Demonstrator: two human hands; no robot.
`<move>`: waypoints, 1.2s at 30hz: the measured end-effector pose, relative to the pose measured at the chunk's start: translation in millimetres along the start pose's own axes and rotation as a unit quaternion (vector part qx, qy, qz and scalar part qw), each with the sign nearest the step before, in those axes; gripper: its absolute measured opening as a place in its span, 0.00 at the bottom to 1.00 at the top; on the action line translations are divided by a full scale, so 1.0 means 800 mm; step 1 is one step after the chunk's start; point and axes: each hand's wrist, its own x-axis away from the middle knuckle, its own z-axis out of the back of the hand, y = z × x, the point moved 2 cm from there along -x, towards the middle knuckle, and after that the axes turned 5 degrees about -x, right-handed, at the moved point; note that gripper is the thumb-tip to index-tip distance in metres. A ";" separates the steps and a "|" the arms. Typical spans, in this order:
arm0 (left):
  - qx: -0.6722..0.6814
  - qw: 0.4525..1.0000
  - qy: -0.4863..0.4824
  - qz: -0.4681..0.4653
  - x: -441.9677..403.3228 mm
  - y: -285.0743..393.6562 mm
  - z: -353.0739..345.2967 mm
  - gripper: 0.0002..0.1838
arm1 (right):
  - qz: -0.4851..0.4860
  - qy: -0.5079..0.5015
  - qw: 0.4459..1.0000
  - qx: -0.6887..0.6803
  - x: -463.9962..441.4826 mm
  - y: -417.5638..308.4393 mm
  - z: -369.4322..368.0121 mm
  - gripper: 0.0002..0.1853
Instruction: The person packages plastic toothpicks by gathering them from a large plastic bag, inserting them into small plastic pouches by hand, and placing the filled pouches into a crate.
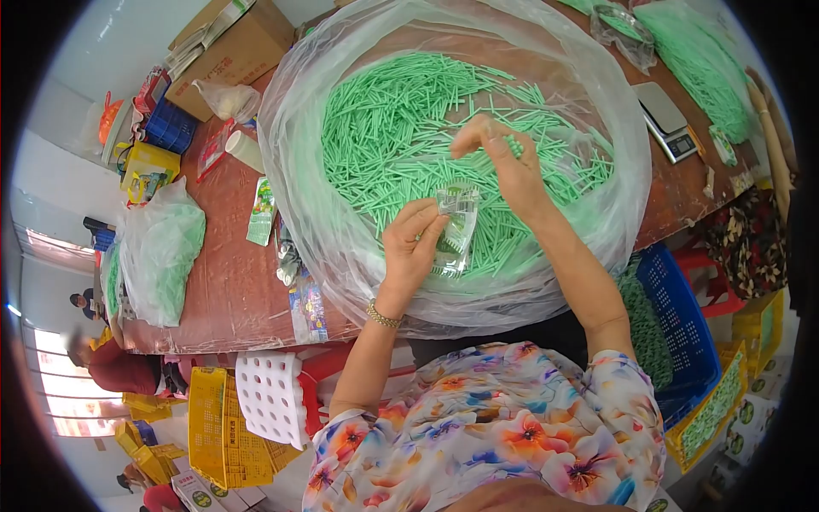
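Note:
My left hand [413, 241] pinches the top edge of a small clear packet [461, 229] with green print, between thumb and fingers. The packet hangs over a heap of thin green sticks [401, 111] in a large clear plastic bag [290, 145] that lies spread open on the table. Just right of the packet and above the heap, my right hand [512, 166] is curled, with a few green sticks showing between its fingers. How many it holds is hidden. My two hands are apart.
A digital scale [670, 128] stands right on the brown table [235, 290]. To the left are a bag of green sticks [162, 256], a white cup [245, 151] and a printed packet [262, 212]. A blue crate [682, 333] stands at my right. Another person's arm [770, 141] shows far right.

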 end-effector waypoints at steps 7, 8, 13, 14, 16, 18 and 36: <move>-0.035 0.998 0.026 -0.042 -0.004 0.012 -0.009 0.09 | -0.006 -0.039 0.999 0.007 0.010 0.015 -0.011 0.17; -0.032 0.998 0.031 -0.037 -0.003 0.012 -0.010 0.08 | -0.006 -0.038 0.999 0.008 0.013 0.015 -0.010 0.17; -0.024 0.998 0.047 -0.020 0.002 0.013 -0.018 0.08 | -0.187 -0.090 0.978 0.039 0.028 0.026 -0.007 0.17; -0.023 0.998 0.053 -0.022 0.002 0.015 -0.018 0.08 | -0.186 -0.090 0.978 0.040 0.030 0.024 -0.005 0.17; -0.020 0.997 0.068 -0.022 -0.001 0.018 -0.016 0.08 | -0.138 -0.124 0.977 0.103 0.030 0.010 0.003 0.19; -0.018 0.996 0.087 -0.021 -0.006 0.018 -0.013 0.08 | -0.159 -0.135 0.966 0.155 0.027 -0.014 0.013 0.20; -0.039 0.992 0.110 0.047 -0.060 -0.050 0.011 0.16 | -0.231 0.315 0.884 0.255 0.322 -0.173 0.280 0.05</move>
